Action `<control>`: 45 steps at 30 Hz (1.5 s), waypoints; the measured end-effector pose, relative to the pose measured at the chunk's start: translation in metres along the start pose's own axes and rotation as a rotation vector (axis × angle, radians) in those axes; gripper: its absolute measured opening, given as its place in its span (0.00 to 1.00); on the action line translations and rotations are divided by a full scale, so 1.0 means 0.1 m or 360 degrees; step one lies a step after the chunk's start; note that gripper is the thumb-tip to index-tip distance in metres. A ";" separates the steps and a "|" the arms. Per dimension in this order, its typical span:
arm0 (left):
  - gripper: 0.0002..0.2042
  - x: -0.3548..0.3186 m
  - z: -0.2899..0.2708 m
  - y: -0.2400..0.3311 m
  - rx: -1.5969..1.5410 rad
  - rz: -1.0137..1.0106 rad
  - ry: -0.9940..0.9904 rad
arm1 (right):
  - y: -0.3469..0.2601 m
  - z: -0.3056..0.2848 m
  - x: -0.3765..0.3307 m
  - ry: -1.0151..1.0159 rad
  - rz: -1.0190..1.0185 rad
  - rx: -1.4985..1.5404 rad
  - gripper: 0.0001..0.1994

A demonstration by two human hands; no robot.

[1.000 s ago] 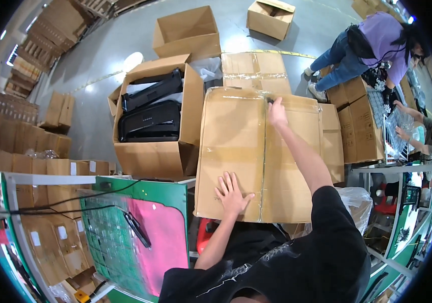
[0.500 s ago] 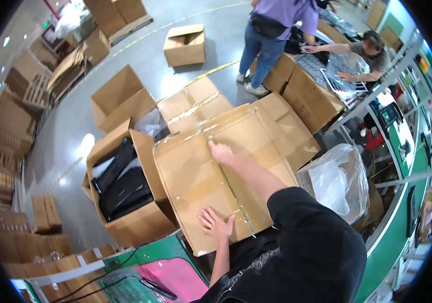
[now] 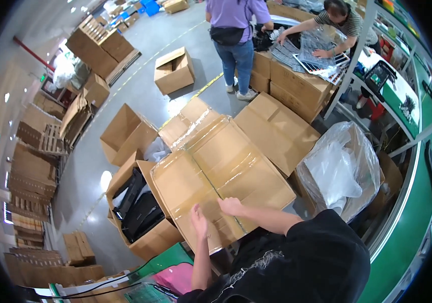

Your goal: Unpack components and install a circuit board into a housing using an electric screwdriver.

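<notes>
Head view: big closed cardboard box [image 3: 221, 177] sits centre, flaps shut, glossy clear tape running along the middle seam. Left hand [image 3: 199, 220] lies flat on the box's near flap, fingers spread and relaxed, gripping nothing. Right hand [image 3: 231, 206] rests on the taped seam close by, fingers loosely curled, pressing down; can't tell if it pinches anything. Open carton [image 3: 140, 212] with black items touches the box's left side. Plastic-lined box [image 3: 339, 166] stands to the right. Empty open carton [image 3: 174, 70] sits far back on the grey floor. Pink bin [image 3: 178, 278] at the bottom edge.
</notes>
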State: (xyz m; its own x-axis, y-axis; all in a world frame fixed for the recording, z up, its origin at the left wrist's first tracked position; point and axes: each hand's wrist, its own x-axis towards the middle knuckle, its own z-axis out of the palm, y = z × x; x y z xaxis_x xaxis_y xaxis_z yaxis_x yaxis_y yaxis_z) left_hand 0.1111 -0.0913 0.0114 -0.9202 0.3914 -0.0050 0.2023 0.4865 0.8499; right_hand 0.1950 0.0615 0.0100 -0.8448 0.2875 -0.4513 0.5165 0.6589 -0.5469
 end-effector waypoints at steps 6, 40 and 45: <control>0.18 0.18 0.29 0.14 0.0456 0.0832 -0.0866 | 0.10 0.11 -0.82 -0.0325 -0.0164 0.0001 0.15; 0.18 0.25 -0.18 1.24 0.1164 0.1229 -0.1410 | 1.10 0.09 -0.32 0.0883 0.0081 0.0526 0.12; 0.19 0.04 0.19 1.15 0.1515 0.1282 -0.1451 | 1.21 0.09 -0.37 0.0865 -0.0003 0.0596 0.14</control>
State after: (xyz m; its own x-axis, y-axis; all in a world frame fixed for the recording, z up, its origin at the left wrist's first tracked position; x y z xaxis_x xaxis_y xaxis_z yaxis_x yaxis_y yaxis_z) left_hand 0.1370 -0.0190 0.0986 -0.0280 0.9415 -0.3359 0.9855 0.0822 0.1484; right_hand 0.2897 0.1241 -0.0463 -0.7454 0.6614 -0.0834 0.4460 0.4017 -0.7998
